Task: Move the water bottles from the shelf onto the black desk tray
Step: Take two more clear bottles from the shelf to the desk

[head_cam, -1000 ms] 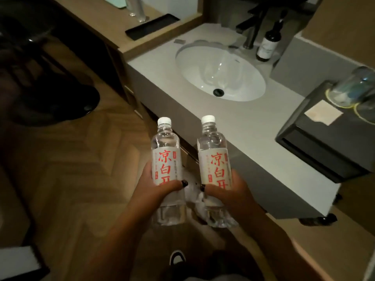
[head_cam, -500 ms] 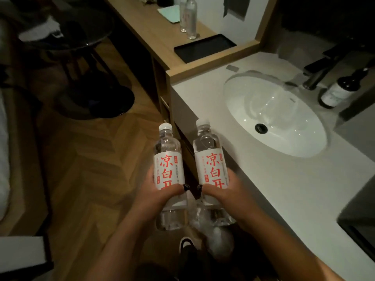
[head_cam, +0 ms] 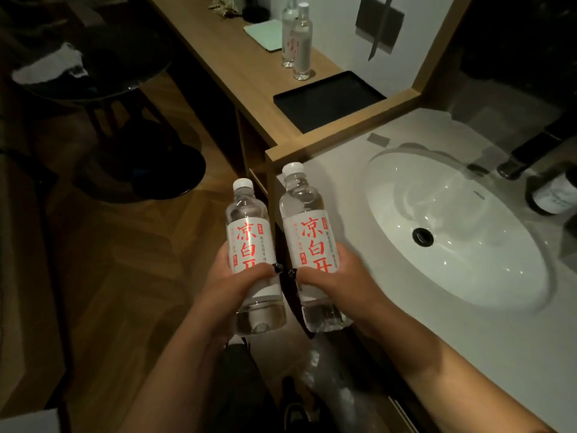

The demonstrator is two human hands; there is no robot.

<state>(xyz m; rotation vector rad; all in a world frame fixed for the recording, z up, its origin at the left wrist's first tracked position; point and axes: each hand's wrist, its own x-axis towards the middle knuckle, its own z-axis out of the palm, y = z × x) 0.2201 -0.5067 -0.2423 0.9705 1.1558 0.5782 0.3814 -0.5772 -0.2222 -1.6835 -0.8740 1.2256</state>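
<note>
The left hand point(head_cam: 228, 285) is gripping one bottle point(head_cam: 251, 245) and the right hand point(head_cam: 337, 282) is gripping a second bottle point(head_cam: 310, 242), both upright and side by side in the air beside the sink point(head_cam: 452, 226). The black tray point(head_cam: 327, 101) is lying on the wooden worktop point(head_cam: 237, 64) well ahead, and two more bottles point(head_cam: 296, 35) are standing just beyond it.
</note>
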